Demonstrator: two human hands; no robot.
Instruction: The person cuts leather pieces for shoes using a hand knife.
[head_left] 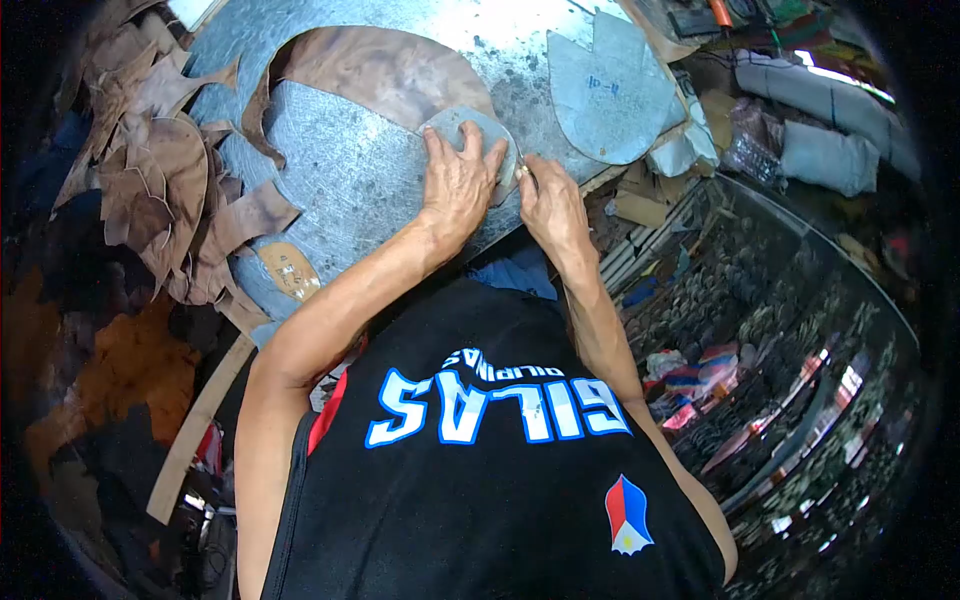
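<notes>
On a metal-topped table, my left hand (460, 180) presses a grey template (491, 130) down with spread, slightly bent fingertips. Beneath the template is a brown piece of leather (380, 65), whose curved strip sweeps to the upper left. My right hand (555, 205) is closed around a thin knife (521, 160) at the template's right edge. Most of the knife is hidden by the fingers. Farther right lies a larger grey-blue template (612, 95) with handwriting on it.
Leather scraps (165, 190) are heaped along the table's left side. A small tan template (289, 270) with writing lies near the front edge of the metal tabletop (340, 150). Wrapped packages (825, 155) stand at the right, above a dark plastic-covered pile (790, 330).
</notes>
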